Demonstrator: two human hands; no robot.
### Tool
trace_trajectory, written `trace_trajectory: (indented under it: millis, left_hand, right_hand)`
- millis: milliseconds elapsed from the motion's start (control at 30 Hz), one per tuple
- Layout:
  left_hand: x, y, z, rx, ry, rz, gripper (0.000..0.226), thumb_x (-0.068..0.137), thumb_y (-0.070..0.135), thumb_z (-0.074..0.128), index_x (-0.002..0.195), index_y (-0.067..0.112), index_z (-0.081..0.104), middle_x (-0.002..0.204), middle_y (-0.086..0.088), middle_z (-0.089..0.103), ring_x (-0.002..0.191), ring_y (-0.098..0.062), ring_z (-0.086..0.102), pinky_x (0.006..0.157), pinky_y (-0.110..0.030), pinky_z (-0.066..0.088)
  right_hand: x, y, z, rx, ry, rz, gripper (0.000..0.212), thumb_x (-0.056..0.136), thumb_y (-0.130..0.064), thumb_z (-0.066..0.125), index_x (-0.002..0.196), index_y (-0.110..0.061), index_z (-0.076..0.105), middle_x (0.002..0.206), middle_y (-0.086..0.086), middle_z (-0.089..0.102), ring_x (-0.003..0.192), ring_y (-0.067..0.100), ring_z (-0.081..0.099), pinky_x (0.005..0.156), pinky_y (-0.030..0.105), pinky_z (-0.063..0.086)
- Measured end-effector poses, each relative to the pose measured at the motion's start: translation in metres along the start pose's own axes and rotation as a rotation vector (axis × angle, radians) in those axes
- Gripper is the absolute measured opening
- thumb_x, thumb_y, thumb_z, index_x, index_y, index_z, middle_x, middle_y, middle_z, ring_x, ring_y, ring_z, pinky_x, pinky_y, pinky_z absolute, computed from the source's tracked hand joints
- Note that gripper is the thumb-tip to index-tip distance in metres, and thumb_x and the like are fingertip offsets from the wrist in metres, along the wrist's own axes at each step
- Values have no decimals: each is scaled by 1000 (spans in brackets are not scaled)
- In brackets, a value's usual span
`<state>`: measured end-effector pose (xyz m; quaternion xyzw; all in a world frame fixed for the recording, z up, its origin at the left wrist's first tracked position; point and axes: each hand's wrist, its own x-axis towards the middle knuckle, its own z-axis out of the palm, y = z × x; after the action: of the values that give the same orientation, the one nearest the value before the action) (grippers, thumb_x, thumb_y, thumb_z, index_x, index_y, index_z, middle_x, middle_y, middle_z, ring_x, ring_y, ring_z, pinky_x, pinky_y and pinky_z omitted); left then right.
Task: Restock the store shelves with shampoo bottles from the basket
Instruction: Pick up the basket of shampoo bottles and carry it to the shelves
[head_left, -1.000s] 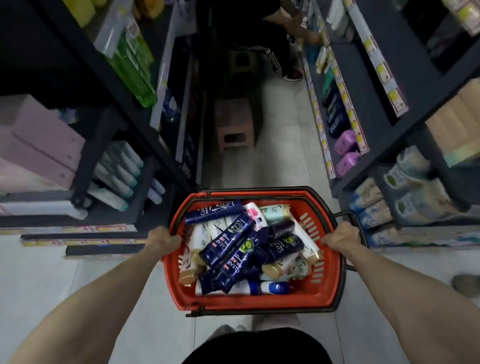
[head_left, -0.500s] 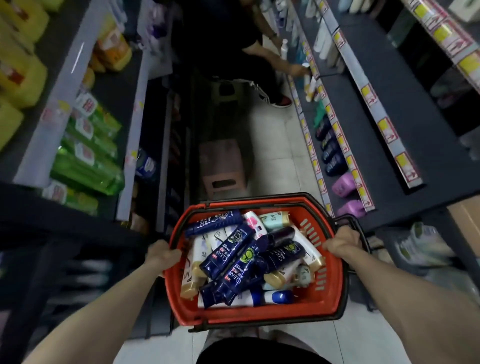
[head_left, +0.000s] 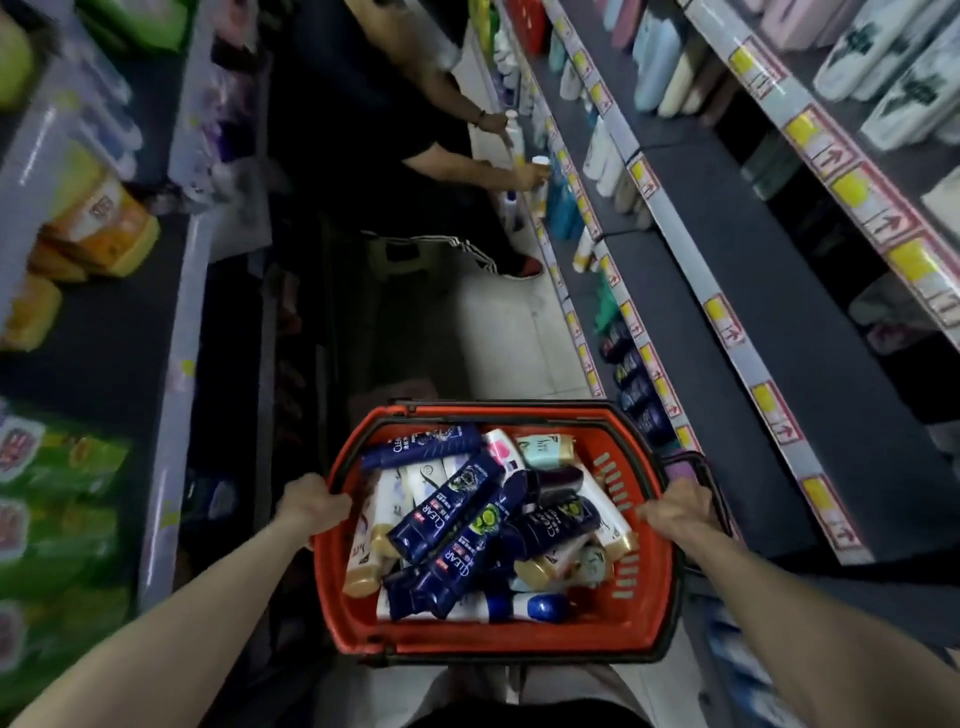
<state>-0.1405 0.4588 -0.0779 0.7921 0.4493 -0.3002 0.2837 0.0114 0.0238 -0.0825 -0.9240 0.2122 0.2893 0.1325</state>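
I carry a red plastic basket (head_left: 498, 636) in front of me, low in the view. My left hand (head_left: 310, 506) grips its left rim and my right hand (head_left: 675, 508) grips its right rim. Inside lie several shampoo bottles in a heap: dark blue CLEAR bottles (head_left: 445, 512), white and cream ones with gold caps (head_left: 387, 501), a pale teal one (head_left: 545, 449). Shelves (head_left: 691, 291) with price labels run along the right, holding dark bottles (head_left: 631, 382) on a low tier and pastel ones (head_left: 657, 67) higher up.
Another person (head_left: 415, 171) crouches ahead in the aisle, reaching both hands to bottles on the right shelves. Left shelves (head_left: 179, 322) carry green and yellow packs. A narrow tiled floor strip (head_left: 498, 343) runs between the two racks.
The view has tilted upward and the basket has come up along the aisle; higher shelf tiers and the person ahead now show more. Both hands keep their grip on the basket.
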Motion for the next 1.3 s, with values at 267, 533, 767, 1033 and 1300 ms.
trace_trajectory:
  millis: [267,533,767,1033,1300]
  left_hand:
    - [107,165,-76,36,27,-16,11,77,11,74,80,4,66,83,-18,67,66,-34,72,46,-40,61]
    - [210,346,-150,215,102,150,15,77,20,74,74,6,68,72,-14,67,49,-27,67,32,-27,48]
    - [300,500,-186,401,40,330,15,76,23,75,76,9,70,71,-10,65,52,-23,64,31,-23,43]
    - [382,647,-178,695,-62,658,38,89,45,71,110,14,75,96,-15,74,90,-34,72,75,-36,60]
    - [372,725,-127,885,-95,846,48,95,47,66,100,1,77,95,-23,74,93,-38,71,79,-40,58]
  right_hand:
    - [124,-100,-58,141,-1,50,35,74,-23,89,74,-3,60,60,2,53,47,17,51,60,32,58]
    - [200,-161,-102,259,-42,203,33,74,-26,87,88,-1,70,93,21,72,80,32,71,63,31,49]
    - [249,-213,-126,382,56,363,38,70,-39,84,83,-6,71,87,16,73,83,33,72,59,30,48]
    - [254,-247,-103,598,113,602,34,69,-33,86,83,-6,69,83,15,71,80,30,70,60,31,48]
    - [231,-227,-58,745,138,781,44,81,-49,71,86,-5,69,85,19,71,83,36,71,66,33,49]
